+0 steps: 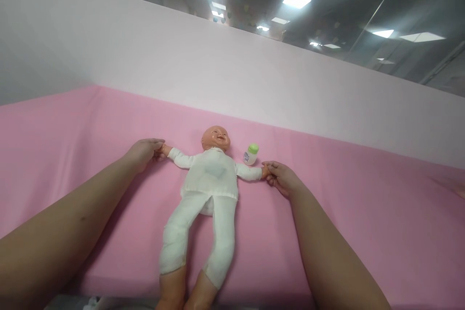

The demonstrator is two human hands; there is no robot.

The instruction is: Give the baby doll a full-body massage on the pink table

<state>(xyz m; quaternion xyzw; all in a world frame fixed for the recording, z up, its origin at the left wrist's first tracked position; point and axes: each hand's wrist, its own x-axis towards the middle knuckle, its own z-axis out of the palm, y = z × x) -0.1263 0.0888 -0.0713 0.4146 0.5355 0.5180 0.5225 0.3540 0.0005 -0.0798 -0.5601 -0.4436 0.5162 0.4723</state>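
Pink sheet (345, 213): doll (209, 179) stretched between both hands (143, 152).

White-clad doll (209, 189), pink sheet (363, 213), green-capped bottle (250, 154).

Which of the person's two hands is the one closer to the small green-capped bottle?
The right hand, gripping the doll's wrist just below the bottle. The left hand holds the doll's other arm, across its body from the bottle.
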